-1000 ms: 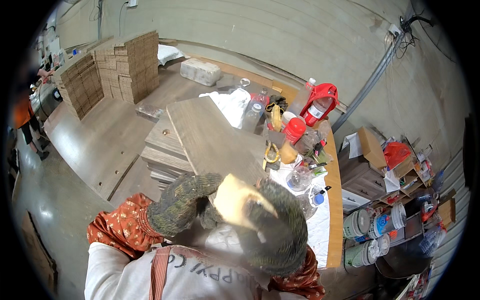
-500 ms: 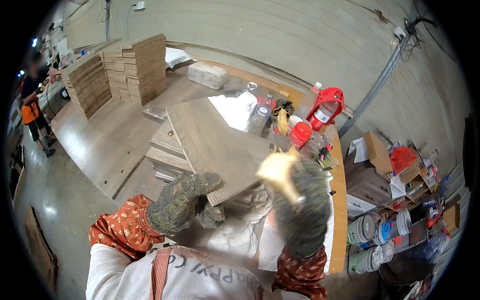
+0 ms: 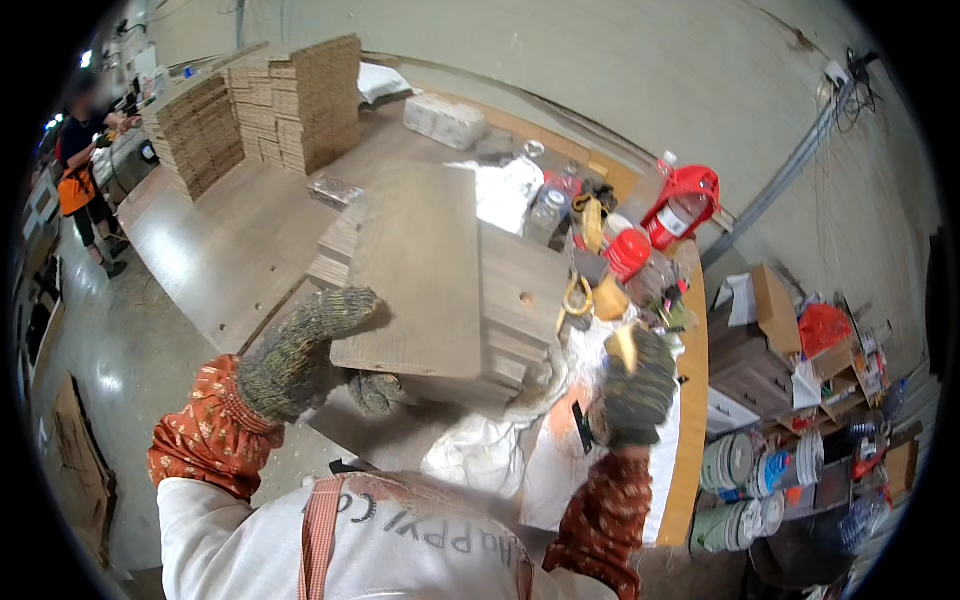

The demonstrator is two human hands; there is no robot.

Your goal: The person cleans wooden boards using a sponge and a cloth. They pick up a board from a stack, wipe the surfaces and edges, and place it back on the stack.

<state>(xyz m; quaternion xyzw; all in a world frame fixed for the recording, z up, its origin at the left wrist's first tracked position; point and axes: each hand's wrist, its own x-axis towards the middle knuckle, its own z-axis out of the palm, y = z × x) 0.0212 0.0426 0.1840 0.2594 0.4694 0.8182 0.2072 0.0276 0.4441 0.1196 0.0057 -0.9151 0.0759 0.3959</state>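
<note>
Since half a second ago the right hand [image 3: 632, 388], in its dark knitted work glove, has swung out to the right of the grey-brown rectangular wooden board [image 3: 418, 272] and dropped lower; the pale yellow thing it carried then now shows only as a small yellow tip above the glove. The left hand [image 3: 305, 345], gloved the same way, has risen from below the board to its near left corner.

The board lies flat, topmost on a stack of like boards [image 3: 510, 310] on the tabletop [image 3: 215, 245]. The left hand's fingers [image 3: 345, 305] are curled against the board's near left edge, with the thumb [image 3: 375, 392] tucked under that edge, so they are grasping the board. The right hand is clear of the board, well to the right of the stack, over the white cloth [image 3: 480, 455] that hangs off the tabletop's near side. Its fingers are clenched around the yellow-tipped thing; what that thing is cannot be told.

One board is in hand. The boards beneath it in the stack are too closely packed to count. Behind the board, at the far left of the tabletop, two tall piles of cut board pieces [image 3: 290, 100] stand side by side. To the right of the board stands one red plastic can [image 3: 682, 205], and nearer it, one red-lidded jar [image 3: 628, 255].
</note>
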